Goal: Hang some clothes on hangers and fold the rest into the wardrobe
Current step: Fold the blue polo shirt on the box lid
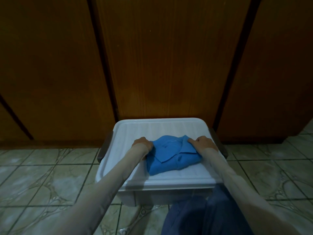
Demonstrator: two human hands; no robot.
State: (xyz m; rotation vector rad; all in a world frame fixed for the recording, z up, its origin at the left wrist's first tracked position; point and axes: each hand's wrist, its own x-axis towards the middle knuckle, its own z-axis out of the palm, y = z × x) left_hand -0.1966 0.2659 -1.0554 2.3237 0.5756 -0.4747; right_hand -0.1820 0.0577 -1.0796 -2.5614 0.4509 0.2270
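Shirt [171, 155] on bin lid [162, 126], wardrobe [169, 65] behind.

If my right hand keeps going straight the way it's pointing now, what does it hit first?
The right hand points leftward across the blue polo shirt it grips, so it would probably meet the shirt's collar first, and beyond that the left hand. Depth is hard to judge here.

Dim, soft-focus room; wide-angle lens bows the edges, corners darkest.
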